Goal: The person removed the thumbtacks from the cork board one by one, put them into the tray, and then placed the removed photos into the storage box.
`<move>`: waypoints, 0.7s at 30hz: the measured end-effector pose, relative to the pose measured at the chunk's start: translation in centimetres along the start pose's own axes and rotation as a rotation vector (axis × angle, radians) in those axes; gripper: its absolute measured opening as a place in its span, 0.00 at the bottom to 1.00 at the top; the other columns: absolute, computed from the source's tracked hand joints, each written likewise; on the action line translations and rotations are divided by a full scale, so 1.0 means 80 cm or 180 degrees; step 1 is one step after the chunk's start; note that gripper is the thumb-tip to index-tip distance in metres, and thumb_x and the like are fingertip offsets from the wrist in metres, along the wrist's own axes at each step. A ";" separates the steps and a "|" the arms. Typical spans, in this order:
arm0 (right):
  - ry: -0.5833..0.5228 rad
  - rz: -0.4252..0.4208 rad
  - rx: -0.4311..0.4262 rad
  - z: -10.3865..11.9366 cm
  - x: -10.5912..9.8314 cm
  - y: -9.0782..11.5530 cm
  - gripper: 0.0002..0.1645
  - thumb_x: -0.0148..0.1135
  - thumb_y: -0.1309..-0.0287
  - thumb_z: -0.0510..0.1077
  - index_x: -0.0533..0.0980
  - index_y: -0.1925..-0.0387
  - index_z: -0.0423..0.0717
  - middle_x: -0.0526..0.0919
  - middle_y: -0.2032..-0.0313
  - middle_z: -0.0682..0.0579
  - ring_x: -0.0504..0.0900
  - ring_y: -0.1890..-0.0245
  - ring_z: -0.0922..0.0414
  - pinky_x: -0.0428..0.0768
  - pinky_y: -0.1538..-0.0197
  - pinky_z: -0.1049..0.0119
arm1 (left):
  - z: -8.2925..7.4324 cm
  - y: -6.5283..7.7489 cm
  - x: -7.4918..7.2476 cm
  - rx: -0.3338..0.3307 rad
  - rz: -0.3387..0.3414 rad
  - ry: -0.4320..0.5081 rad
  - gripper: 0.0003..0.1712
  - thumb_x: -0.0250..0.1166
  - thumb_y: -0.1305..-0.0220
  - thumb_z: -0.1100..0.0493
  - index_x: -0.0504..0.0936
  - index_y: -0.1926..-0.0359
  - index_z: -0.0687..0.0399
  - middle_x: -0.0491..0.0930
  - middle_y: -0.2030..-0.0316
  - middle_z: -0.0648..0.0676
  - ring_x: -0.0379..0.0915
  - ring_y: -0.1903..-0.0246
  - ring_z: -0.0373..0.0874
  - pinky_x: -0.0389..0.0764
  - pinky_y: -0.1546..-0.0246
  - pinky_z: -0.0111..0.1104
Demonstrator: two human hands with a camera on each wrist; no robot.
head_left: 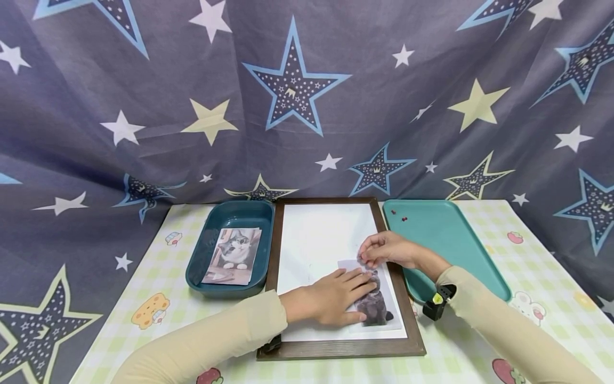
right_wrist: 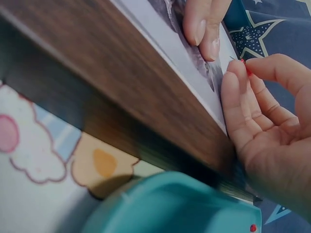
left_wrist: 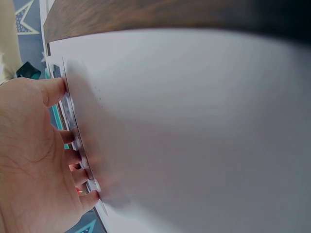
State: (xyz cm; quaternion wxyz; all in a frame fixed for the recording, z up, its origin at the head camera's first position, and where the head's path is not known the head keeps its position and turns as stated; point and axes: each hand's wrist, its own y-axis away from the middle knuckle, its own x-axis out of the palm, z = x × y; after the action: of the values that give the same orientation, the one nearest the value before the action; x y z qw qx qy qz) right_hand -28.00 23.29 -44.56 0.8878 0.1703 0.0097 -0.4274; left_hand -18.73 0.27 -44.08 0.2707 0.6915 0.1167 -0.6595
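A photo of a grey cat [head_left: 375, 309] lies on the lower right of a white board [head_left: 312, 234] with a brown wooden frame [head_left: 340, 350]. My left hand [head_left: 331, 297] presses the photo with straight, spread fingers, covering its left part; in the left wrist view its fingertips lie along the photo's edge. At the photo's top edge my right hand [head_left: 390, 249] pinches a small red push pin [right_wrist: 249, 72] between thumb and index finger. The pin's point is hidden by the fingers.
Left of the board stands a dark teal basin [head_left: 195, 266] holding cat photos [head_left: 235, 256]. On the right, a green tray [head_left: 446, 240] bears a red push pin [head_left: 404, 219] and another near its far left corner. A checked cloth [head_left: 177, 325] covers the table; a starry curtain hangs behind.
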 end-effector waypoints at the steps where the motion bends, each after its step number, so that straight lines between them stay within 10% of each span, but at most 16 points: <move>1: 0.0004 -0.0002 0.0018 0.001 0.000 0.000 0.14 0.62 0.35 0.35 0.78 0.53 0.27 0.88 0.65 0.51 0.85 0.68 0.60 0.85 0.61 0.68 | 0.000 0.000 0.000 0.0003 -0.0007 0.0001 0.42 0.41 0.22 0.32 0.47 0.18 0.43 0.47 0.18 0.49 0.44 0.19 0.47 0.56 0.22 0.45; 21: 0.0161 -0.0245 0.0017 0.045 -0.030 0.015 0.15 0.61 0.35 0.32 0.77 0.49 0.25 0.88 0.63 0.48 0.85 0.68 0.59 0.87 0.57 0.64 | 0.001 -0.001 0.002 -0.0014 -0.0003 0.0031 0.42 0.42 0.23 0.31 0.48 0.18 0.42 0.47 0.18 0.48 0.43 0.19 0.46 0.55 0.21 0.44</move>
State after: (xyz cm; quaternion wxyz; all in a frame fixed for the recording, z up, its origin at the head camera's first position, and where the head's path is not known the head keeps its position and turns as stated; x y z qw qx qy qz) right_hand -29.08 24.71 -40.45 0.8698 0.1830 0.0375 -0.4568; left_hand -18.82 0.25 -44.28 0.2713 0.6941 0.1198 -0.6560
